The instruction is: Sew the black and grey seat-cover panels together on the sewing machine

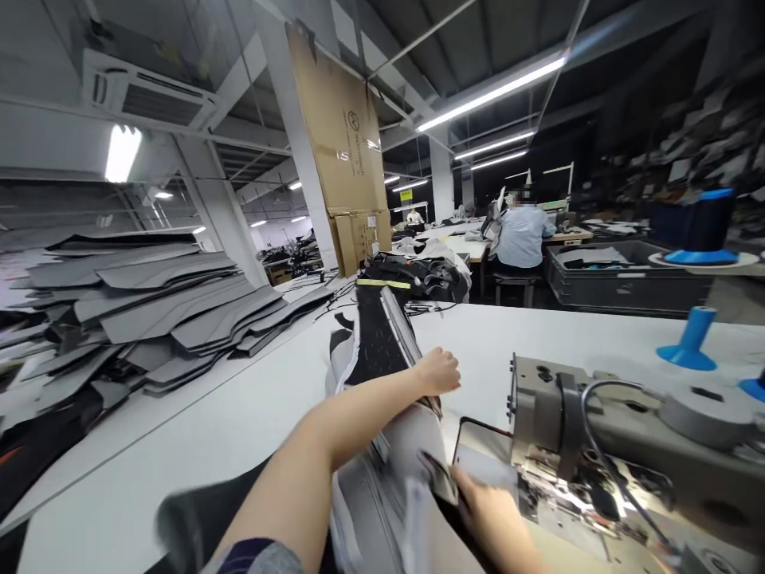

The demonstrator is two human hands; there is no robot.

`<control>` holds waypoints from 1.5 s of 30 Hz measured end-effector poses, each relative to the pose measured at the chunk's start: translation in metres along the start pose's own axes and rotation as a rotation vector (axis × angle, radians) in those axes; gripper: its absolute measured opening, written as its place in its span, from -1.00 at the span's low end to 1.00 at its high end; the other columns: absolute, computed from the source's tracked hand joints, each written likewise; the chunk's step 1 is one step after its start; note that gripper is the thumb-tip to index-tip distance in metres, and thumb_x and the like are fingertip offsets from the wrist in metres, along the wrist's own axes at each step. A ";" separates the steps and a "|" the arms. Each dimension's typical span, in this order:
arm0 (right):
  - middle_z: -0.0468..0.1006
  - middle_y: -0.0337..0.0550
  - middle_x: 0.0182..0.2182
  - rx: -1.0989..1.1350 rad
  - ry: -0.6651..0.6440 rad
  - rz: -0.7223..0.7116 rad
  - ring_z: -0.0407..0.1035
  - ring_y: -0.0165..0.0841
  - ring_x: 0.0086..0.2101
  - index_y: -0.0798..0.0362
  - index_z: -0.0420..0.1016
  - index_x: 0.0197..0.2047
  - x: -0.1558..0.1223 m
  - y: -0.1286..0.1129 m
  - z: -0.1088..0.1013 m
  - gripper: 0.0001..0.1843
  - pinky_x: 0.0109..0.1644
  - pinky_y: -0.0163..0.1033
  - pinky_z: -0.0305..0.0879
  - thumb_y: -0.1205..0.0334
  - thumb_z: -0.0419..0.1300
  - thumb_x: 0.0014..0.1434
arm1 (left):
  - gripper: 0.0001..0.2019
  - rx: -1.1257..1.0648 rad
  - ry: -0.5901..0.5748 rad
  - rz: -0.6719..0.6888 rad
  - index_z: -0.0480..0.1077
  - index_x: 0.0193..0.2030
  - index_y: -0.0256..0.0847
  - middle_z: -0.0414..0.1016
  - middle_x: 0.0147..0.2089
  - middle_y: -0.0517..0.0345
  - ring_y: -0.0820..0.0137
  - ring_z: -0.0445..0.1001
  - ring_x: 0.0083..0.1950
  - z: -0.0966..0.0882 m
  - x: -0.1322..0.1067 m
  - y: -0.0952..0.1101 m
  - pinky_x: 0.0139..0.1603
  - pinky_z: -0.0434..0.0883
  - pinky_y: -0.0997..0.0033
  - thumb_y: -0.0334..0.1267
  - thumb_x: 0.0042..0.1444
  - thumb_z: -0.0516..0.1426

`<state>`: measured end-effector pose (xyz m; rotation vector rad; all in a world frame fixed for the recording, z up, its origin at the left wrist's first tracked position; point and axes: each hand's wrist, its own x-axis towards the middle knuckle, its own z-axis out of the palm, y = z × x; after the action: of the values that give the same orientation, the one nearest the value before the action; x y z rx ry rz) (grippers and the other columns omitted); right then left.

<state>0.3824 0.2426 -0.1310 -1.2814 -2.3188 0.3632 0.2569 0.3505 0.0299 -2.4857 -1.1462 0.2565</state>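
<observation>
A long grey and black sewn fabric piece [376,343] lies lengthwise before me on the white table, its near part blurred toward the bottom edge. My left hand [438,371] reaches across it, fingers curled closed at its right edge; the exact grip is partly hidden. Lower down, my right hand [493,510] pinches a folded edge of the same piece, beside the sewing machine [562,422]. Between the fabric and the machine head rests a flat dark-rimmed object like a phone [484,450]. The machine's lamp lights its needle area.
Stacked grey panels [173,311] cover the left side of the white table [239,422]. Dark fabric pieces [424,275] are heaped at its far edge. Blue thread holders [690,343] stand right. Beyond, a person [519,237] sits near a grey bin [627,279].
</observation>
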 end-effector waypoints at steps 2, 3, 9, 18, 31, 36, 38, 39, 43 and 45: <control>0.56 -0.09 -0.50 -0.042 -0.021 -0.018 0.48 -0.16 -0.48 -0.04 0.46 -0.03 0.012 0.012 -0.004 -0.64 -0.43 -0.22 0.29 0.32 0.01 0.14 | -0.66 -0.045 -0.033 -0.006 0.49 -0.26 -0.25 0.48 -0.19 -0.08 0.16 0.42 -0.11 -0.007 -0.020 0.031 -0.21 0.33 0.26 -0.02 0.17 0.06; 0.56 -0.02 -0.49 -0.054 -0.026 -0.022 0.47 -0.13 -0.46 0.04 0.44 0.00 0.016 0.017 -0.007 -0.63 -0.41 -0.18 0.30 0.32 -0.05 0.19 | -0.63 -0.069 -0.051 -0.008 0.47 -0.16 -0.23 0.46 -0.13 -0.08 0.15 0.41 -0.08 -0.012 -0.037 0.045 -0.18 0.33 0.24 0.02 0.18 0.02; 0.37 0.18 0.07 0.055 -0.033 -0.169 0.24 -0.05 0.07 0.09 0.37 0.11 0.008 0.002 -0.030 -0.51 0.08 0.11 0.16 0.47 -0.09 0.15 | -0.25 -0.023 -0.127 -0.121 -0.04 0.35 -0.16 -0.12 0.40 -0.11 0.02 -0.03 0.34 -0.045 -0.154 0.066 0.26 0.01 0.01 -0.06 0.05 0.15; 0.57 -0.39 -0.41 0.294 -0.476 -0.446 0.45 -0.43 -0.41 -0.20 0.58 -0.27 -0.023 -0.031 -0.032 -0.56 -0.33 -0.41 0.31 0.45 0.05 -0.09 | -0.14 0.053 -0.391 -0.703 -0.10 0.36 -0.38 0.02 0.33 -0.31 -0.01 0.19 0.22 -0.058 -0.200 0.010 0.07 0.27 0.09 -0.05 0.00 0.17; 0.19 0.03 0.09 0.471 0.322 -0.077 0.32 -0.25 -0.06 -0.07 -0.30 0.35 -0.018 -0.052 0.024 -0.29 -0.05 -0.16 0.34 0.15 -0.03 0.23 | -0.88 -0.155 -0.334 -0.396 0.38 -0.47 -0.29 0.48 -0.25 -0.13 0.11 0.41 -0.12 -0.092 -0.111 -0.006 -0.07 0.23 0.15 -0.46 -0.05 0.02; 0.28 0.01 -0.15 0.571 0.694 0.134 0.30 -0.18 -0.23 0.07 -0.25 0.35 -0.013 -0.026 0.021 -0.21 -0.14 -0.03 0.32 0.02 0.05 0.19 | -0.85 -0.839 -0.377 -0.280 0.10 -0.64 -0.22 0.10 -0.64 0.25 0.47 0.17 -0.54 -0.039 -0.105 0.064 -0.50 0.13 0.47 -0.50 -0.16 -0.04; 0.32 -0.01 -0.16 0.600 0.780 0.124 0.30 -0.19 -0.24 0.02 0.00 0.28 -0.011 -0.015 0.021 -0.36 -0.19 -0.07 0.31 0.06 0.06 0.19 | -0.83 -1.016 -0.408 -0.283 0.02 -0.65 -0.20 -0.05 -0.67 0.28 0.50 0.03 -0.61 -0.025 -0.114 0.069 -0.59 0.05 0.48 -0.48 -0.14 -0.10; 0.34 -0.03 -0.16 0.587 0.801 0.081 0.31 -0.20 -0.23 -0.01 0.11 0.23 -0.010 -0.011 0.021 -0.44 -0.20 -0.09 0.31 0.09 0.07 0.18 | -0.83 -1.035 -0.422 -0.278 0.00 -0.66 -0.20 -0.08 -0.67 0.28 0.51 -0.01 -0.62 -0.022 -0.120 0.066 -0.61 0.03 0.49 -0.47 -0.14 -0.11; 0.35 -0.05 -0.17 0.419 0.859 -0.137 0.32 -0.18 -0.18 -0.11 0.42 -0.01 -0.004 -0.003 0.017 -0.69 -0.15 -0.07 0.32 0.15 0.12 0.16 | -0.84 -1.119 -0.519 -0.272 0.03 -0.69 -0.22 -0.09 -0.68 0.29 0.54 -0.04 -0.63 -0.025 -0.145 0.041 -0.62 0.01 0.50 -0.44 -0.16 -0.09; 0.40 -0.06 -0.13 0.444 0.792 -0.283 0.34 -0.19 -0.13 -0.16 0.48 -0.04 -0.002 -0.005 0.012 -0.72 -0.10 -0.09 0.33 0.15 0.11 0.18 | -0.83 -1.117 -0.574 -0.275 0.04 -0.70 -0.22 -0.09 -0.70 0.30 0.54 -0.04 -0.65 -0.027 -0.154 0.027 -0.63 0.01 0.50 -0.43 -0.17 -0.09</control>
<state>0.3733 0.2384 -0.1392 -0.6838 -1.5867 0.2018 0.1846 0.2100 0.0430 -3.1882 -2.3476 0.3147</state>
